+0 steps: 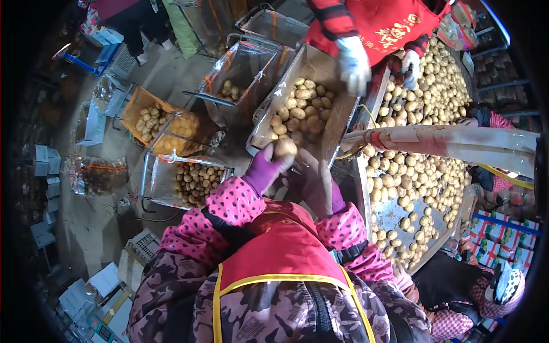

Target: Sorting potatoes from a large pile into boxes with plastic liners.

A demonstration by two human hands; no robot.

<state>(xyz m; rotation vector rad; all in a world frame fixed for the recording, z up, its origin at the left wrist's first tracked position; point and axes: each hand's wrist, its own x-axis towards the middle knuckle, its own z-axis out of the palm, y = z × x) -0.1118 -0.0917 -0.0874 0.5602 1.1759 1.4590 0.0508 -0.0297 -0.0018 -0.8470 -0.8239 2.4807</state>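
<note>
My left hand [262,171], in a purple glove, grips a pale potato [285,148] between thumb and fingers. It is held over the near end of a plastic-lined bin [262,139] with several potatoes [300,103] inside. My right hand [316,182], also gloved, is blurred by motion just right of that potato. Its fingers are extended and I see nothing in it. Below and left of my left hand, a lined crate [161,182] holds many small potatoes [199,182].
A sorting table [390,210] heaped with potatoes stands at right, with a wrapped bar [450,139] crossing above it. Opposite, a person in a red apron [377,32] reaches over with gloved hands. An orange net bag on a frame [184,130] and cardboard boxes [105,276] stand at left.
</note>
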